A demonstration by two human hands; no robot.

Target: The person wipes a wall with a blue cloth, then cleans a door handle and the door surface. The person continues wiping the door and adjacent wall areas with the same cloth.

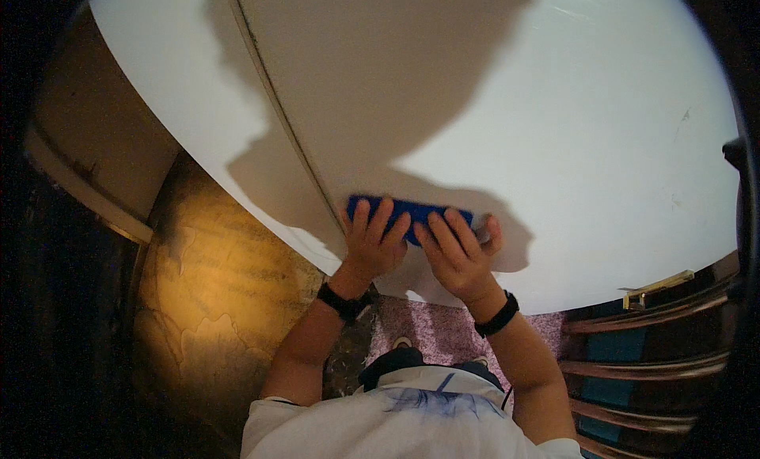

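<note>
Both hands are on a blue block [395, 208], which lies flat against a broad white panel [594, 132]. My left hand [374, 236] has its fingers spread over the block's left part, close to a dark seam [285, 120] in the panel. My right hand [460, 254] presses on the right part, with one finger reaching past that end. The block's underside is hidden. Each wrist wears a black band. A large shadow falls across the panel around the hands.
Below the panel is a pink speckled floor [415, 322]. To the left lies a yellowish, stained surface [219, 275], beside a brown panel with a pale edge strip [89, 186]. Several horizontal rails [647, 370] stand at the lower right, near a small brass-coloured fitting [656, 288].
</note>
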